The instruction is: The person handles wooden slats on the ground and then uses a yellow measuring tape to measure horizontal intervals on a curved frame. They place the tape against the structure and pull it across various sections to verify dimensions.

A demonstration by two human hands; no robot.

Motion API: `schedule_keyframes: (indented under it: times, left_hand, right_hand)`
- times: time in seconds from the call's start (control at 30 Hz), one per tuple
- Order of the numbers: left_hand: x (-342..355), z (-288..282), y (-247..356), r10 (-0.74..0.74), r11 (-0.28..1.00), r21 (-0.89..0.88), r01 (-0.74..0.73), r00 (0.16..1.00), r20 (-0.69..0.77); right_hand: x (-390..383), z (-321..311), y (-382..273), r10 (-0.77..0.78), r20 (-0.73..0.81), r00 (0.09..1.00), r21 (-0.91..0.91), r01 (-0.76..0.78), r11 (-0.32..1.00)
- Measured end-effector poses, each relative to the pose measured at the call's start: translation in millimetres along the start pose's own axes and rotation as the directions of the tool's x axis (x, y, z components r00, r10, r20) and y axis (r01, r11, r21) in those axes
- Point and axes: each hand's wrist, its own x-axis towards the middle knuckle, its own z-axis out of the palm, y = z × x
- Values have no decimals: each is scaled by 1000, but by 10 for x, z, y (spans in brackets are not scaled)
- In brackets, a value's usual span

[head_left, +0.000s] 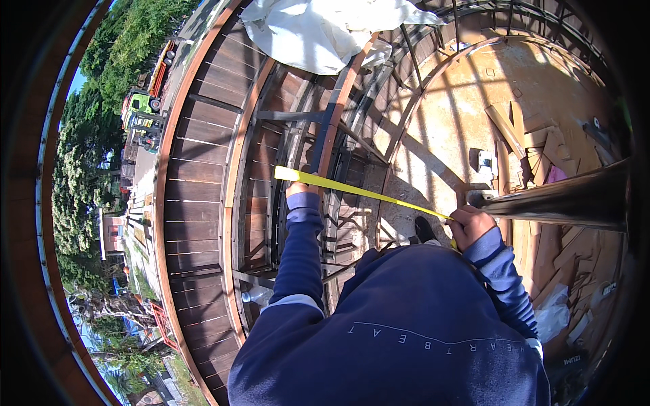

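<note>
A yellow tape measure blade [365, 193] is drawn out between my two hands, sloping down from left to right. My left hand [298, 188] is closed on the blade near its free end, beside a reddish-brown wooden rail [330, 135] on a dark metal frame. The blade's end sticks out to the left past that hand. My right hand [472, 227] is closed at the blade's other end, in front of my body. A bit of yellow shows under its fingers; the rest of the tape measure there is hidden by the hand.
A thick dark post [562, 199] stands close to my right hand. Loose wooden boards [542, 152] and a clear plastic bag [553, 314] lie on the right. White sheeting [305, 34] drapes over the rails ahead. Slatted planking [196, 196] runs along the left; a green truck [142, 105] stands beyond.
</note>
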Motion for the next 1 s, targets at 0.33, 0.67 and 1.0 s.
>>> schedule_keyframes:
  times: [0.33,0.67,1.0]
  left_hand:
    - [-20,87,-74,-16,999,36,18,999,-44]
    - [-44,103,28,-71,988,132,83,993,-93]
    - [-74,64,79,-61,990,118,73,993,-100]
  right_hand:
    - [-14,-24,-7,-15,-4,1000,18,15,1000]
    - [-72,24,38,4,7,1000,43,-4,999]
    - [-109,42,37,-3,1,1000,30,3,1000]
